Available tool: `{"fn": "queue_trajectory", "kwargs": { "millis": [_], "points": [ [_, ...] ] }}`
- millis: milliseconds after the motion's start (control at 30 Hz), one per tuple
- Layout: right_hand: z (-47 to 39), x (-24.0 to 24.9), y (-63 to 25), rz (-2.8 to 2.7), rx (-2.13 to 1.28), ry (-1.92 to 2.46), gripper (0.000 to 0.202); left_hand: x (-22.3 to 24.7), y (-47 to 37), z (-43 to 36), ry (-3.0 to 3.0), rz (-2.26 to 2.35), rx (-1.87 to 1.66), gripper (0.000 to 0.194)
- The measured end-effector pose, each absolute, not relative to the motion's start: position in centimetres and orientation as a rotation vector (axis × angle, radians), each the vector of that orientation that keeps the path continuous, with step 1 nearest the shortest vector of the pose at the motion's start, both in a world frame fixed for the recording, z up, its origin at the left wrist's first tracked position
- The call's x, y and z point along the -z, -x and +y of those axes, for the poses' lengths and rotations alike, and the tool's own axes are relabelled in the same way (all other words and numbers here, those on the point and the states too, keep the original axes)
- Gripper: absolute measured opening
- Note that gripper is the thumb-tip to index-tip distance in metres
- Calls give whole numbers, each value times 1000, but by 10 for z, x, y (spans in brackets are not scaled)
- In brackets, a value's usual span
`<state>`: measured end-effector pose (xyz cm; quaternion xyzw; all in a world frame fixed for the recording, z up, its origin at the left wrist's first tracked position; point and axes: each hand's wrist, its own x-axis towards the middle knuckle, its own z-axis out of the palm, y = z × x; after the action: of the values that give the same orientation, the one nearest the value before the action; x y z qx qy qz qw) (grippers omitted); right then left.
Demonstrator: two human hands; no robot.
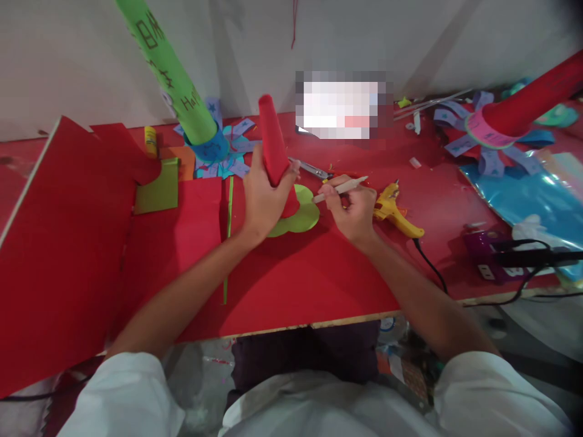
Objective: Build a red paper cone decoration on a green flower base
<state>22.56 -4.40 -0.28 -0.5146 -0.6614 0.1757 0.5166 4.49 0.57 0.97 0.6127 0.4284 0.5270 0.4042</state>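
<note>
Near the middle of the red table, a red paper cone (pixel 274 142) stands over a lime-green scalloped paper piece (pixel 307 209). My left hand (pixel 268 197) is wrapped round the lower part of the cone. In my right hand (pixel 353 209) is a pale pen-like stick (pixel 344 189), pinched by the fingers, with one end at the green paper's right edge. A metal cutter (pixel 310 168) lies just behind the hands. Beside my right hand rests a yellow glue gun (pixel 396 212).
The red table (pixel 296 279) also bears a green paper tube (pixel 177 79) at back left, a glue stick (pixel 150 141), green paper (pixel 157 191), a red tube (pixel 532 103) at right, a blue packet (pixel 523 194) and a purple box (pixel 487 258). A red board (pixel 59 243) leans left.
</note>
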Motion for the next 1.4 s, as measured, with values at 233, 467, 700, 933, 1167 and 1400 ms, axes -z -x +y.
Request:
{"fn": "queue_trajectory", "kwargs": {
  "millis": [233,467,700,933,1167,1400],
  "points": [
    [-41,13,-219,-1794,-430,1115,26,26,-55,-2,-1673,1244,-1428,30],
    [-32,24,-219,-2098,-606,1134,31,28,-54,4,-1737,1060,-1493,39],
    [-34,19,-221,-2044,-637,1165,42,-5,-37,20,-1675,577,-1128,52],
    [-34,17,-225,-1884,-449,1198,36,5,-37,24,-1560,607,-1143,52],
    [-32,24,-225,-2052,-512,1119,29,15,-44,23,-1611,629,-1214,47],
    [-31,25,-224,-2013,-434,1132,26,10,-41,20,-1737,596,-1201,45]
  ]
}}
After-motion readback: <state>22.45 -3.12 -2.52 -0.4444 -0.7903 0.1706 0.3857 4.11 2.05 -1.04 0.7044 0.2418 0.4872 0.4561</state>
